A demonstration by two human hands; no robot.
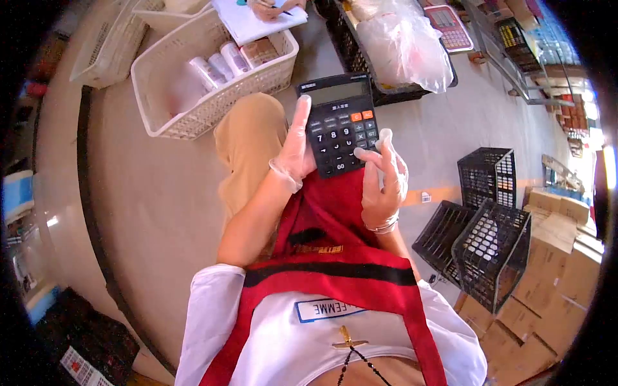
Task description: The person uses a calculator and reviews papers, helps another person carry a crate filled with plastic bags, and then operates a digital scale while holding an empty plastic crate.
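A black calculator (pixel 338 119) with orange keys at its right side is held over my lap. My left hand (pixel 297 145), in a clear glove, grips its left edge, thumb on top near the display. My right hand (pixel 385 177), also gloved, is at its lower right, the fingers bent, one fingertip at the keys. Its fingers are apart and hold nothing. Below the calculator lies the red apron (pixel 328 206) that I wear.
A white basket (pixel 161 125) with wrapped rolls stands ahead; another person's hand (pixel 267 9) holds a pen over paper (pixel 248 24). Ahead right are a black crate (pixel 399 96) with plastic bags and a pink calculator (pixel 449 27). Black crates (pixel 487 177) and cardboard boxes (pixel 544 257) stand right.
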